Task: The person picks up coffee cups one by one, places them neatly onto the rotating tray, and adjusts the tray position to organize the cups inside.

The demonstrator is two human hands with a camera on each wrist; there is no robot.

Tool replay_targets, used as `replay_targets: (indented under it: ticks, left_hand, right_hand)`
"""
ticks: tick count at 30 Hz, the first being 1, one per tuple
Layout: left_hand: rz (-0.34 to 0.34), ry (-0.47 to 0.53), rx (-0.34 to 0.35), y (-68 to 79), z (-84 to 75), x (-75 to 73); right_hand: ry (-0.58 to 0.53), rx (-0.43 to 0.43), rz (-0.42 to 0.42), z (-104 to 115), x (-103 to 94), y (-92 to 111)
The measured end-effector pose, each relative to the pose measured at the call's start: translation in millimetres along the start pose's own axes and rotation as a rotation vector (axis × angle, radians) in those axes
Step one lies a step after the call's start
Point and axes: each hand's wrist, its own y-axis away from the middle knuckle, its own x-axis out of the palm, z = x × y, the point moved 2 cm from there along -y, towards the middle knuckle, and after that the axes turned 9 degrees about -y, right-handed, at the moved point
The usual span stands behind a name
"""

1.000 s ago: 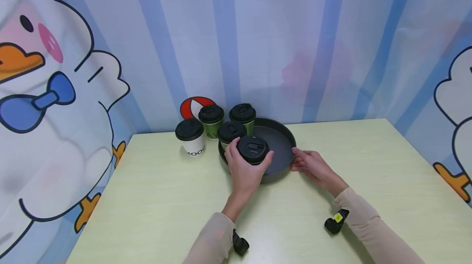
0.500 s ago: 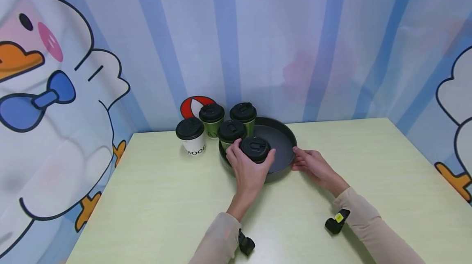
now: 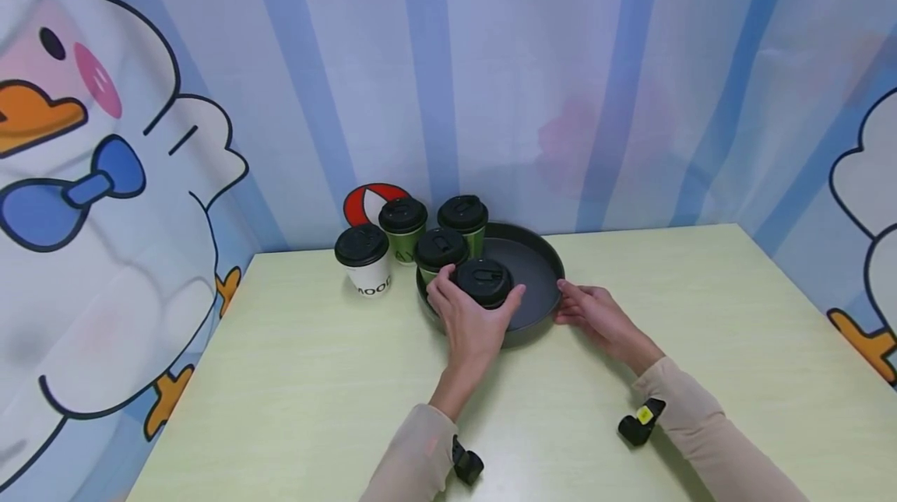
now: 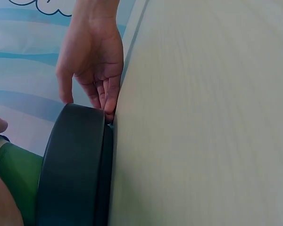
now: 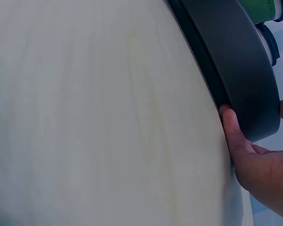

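The left hand curls round a green cup with a black lid, holding it at the near left part of the round dark tray. The right hand lies with loosely straight fingers against the tray's right rim. Behind the held cup stand two more green cups in the tray; another green one and a white cup stand on the table just left of it.

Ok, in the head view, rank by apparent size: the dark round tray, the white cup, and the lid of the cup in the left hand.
1. Dark round tray, clearly largest.
2. White cup.
3. Held cup's lid, close to the white cup; sitting nearer the camera, unsure.
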Motion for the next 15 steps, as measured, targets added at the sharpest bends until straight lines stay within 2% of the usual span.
replay_targets:
  ticks: [4,8,10,12,15]
  left_hand:
    - [0.016,0.018,0.017,3.6,4.9,-7.7]
    - [0.029,0.068,0.047,4.7,15.1,-22.4]
    - [0.008,0.088,0.068,1.2,21.4,-30.7]
    - [-0.04,0.096,0.079,-5.5,28.3,-39.2]
    - [-0.098,0.104,0.067,-19.3,43.7,-50.1]
  right_hand:
    - [0.004,0.005,-0.001,-1.4,-0.5,-0.6]
    - [0.004,0.01,0.01,-1.6,-1.0,0.4]
    - [0.0,0.01,0.017,-0.6,-1.3,1.0]
    - [-0.006,0.013,0.019,0.7,-1.3,1.5]
    - [-0.017,0.019,0.022,2.1,-1.3,2.0]
